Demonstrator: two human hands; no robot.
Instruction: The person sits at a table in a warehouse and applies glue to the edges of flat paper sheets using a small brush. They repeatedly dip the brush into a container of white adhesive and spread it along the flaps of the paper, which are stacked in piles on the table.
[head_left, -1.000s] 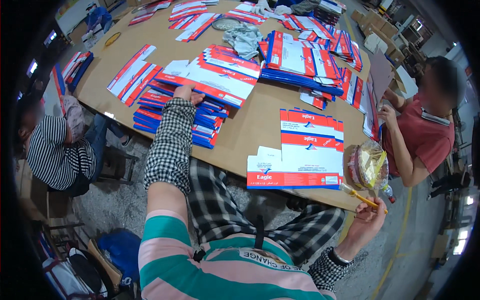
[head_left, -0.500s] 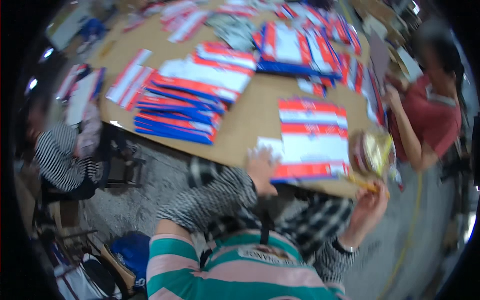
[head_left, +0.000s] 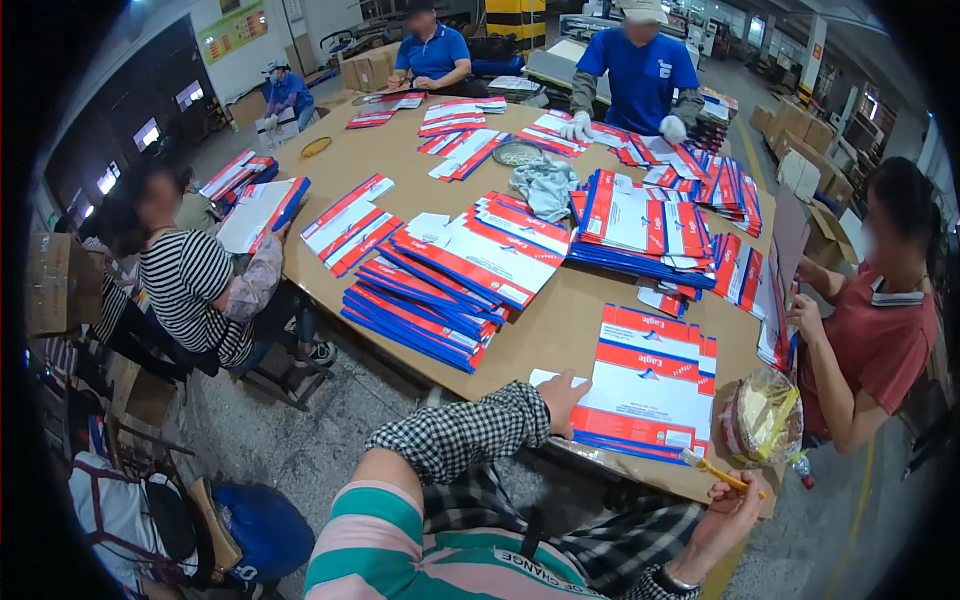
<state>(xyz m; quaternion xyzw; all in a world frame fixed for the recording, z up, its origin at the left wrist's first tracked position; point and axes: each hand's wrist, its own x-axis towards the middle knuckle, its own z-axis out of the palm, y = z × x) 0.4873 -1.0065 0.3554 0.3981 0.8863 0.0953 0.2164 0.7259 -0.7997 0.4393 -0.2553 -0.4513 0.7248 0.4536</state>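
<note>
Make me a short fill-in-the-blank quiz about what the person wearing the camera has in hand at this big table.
1. The left hand rests on a flat stack of red, white and ____ printed sheets.
2. The right hand holds a thin yellow ____.
3. The round tray beside that stack is wrapped in clear ____.
4. The table has a ____ cardboard-coloured top.

Missing words: blue; brush; plastic; brown

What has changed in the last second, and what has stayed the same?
The left hand drew back from the far fanned stack to the near flat stack and now rests on its left edge. The right hand holds the yellow brush as before, beside the table edge.
</note>
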